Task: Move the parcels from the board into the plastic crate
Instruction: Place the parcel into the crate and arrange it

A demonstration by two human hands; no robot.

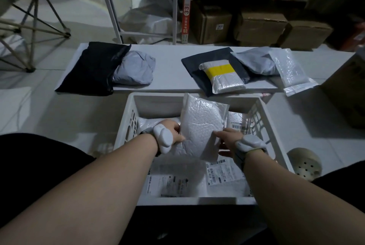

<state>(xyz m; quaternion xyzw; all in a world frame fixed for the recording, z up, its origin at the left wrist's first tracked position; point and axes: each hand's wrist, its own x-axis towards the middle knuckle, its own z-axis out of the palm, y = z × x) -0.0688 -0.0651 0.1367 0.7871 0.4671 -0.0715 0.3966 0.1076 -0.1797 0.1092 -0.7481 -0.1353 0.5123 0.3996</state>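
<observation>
Dim storeroom floor, pale tiles, with cardboard boxes (260, 25) stacked along the back under metal shelving. Across the middle lies the long white board (171, 71), and on it rest a black parcel (92, 69) with a grey parcel (134, 71) touching its right edge, then further right a dark parcel (189, 63) under a yellow-banded parcel (223, 76), another grey one (254, 61) and a clear bubble parcel (292, 71) that overhangs the board's near edge. Just in front stands the white plastic crate (126, 126) (labelled packets already lie flat in its bottom). Above the crate's interior, a white bubble-wrap parcel (201, 126) is held upright and slightly tilted between both hands: the left hand (173, 132) grips its left edge with curled fingers, the right hand (227, 140) pinches its lower right edge. Both wrists carry white strapped-on devices.
</observation>
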